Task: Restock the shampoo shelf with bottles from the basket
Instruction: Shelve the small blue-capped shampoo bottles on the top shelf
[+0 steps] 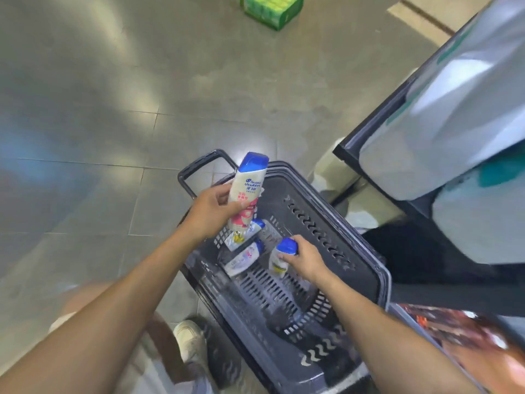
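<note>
- Holding a pink-label shampoo bottle [248, 185] around its middle, the left hand [211, 213] has its fingers and thumb curled round it; the blue cap points up and away from the person.
- That bottle is in the air above the far left corner of the basket [382, 270], clear of its contents.
- The right hand [306, 258] reaches down inside the basket and grips a yellow-label shampoo bottle [277, 261] near its blue cap, fingers wrapped over the top end.
- The yellow-label bottle is tilted, its lower end at or near the slotted basket floor; the blur hides whether it touches.
- Two further bottles lie on their sides in the far left part of the basket: a lying pink-label bottle [243, 258] just beside the right hand's bottle, and a lying yellow-marked bottle [247, 231] beyond it, partly behind the raised bottle.
- The basket is dark grey plastic with slotted walls and stands on the tiled floor [113, 109]; its handle [199, 166] sticks out at the far left.
- A shelf unit [352, 146] with dark edges stands just to the right of the basket; the goods on it are too blurred to identify.
- A green package [271, 11] lies on the floor well beyond the basket.
- A pale shoe [190, 341] shows near the basket's near left side.
</note>
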Demonstrator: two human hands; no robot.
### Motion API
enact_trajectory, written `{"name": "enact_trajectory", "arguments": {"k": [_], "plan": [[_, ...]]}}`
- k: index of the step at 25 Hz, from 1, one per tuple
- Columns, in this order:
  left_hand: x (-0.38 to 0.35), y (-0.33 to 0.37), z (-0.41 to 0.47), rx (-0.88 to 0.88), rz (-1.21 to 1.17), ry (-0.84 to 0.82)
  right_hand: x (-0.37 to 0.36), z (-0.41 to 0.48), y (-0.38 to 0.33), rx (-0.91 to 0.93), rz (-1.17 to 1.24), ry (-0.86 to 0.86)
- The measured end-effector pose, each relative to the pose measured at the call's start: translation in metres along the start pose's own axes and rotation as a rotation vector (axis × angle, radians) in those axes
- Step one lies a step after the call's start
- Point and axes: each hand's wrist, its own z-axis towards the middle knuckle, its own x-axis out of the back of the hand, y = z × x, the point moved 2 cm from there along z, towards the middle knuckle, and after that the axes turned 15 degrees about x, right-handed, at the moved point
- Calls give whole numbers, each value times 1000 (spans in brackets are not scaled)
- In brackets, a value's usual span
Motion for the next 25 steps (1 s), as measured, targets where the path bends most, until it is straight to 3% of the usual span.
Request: {"name": "enact_trajectory", "arguments": {"k": [4,15,25], "plan": [[-3,54,-60,25,37,-43,80,-58,-67,8,82,100],[-13,294,-254,-45,0,-181,320,-230,-292,212,291,457],[-109,513,-382,-371,63,-404,535,-405,-414,537,252,775]]}}
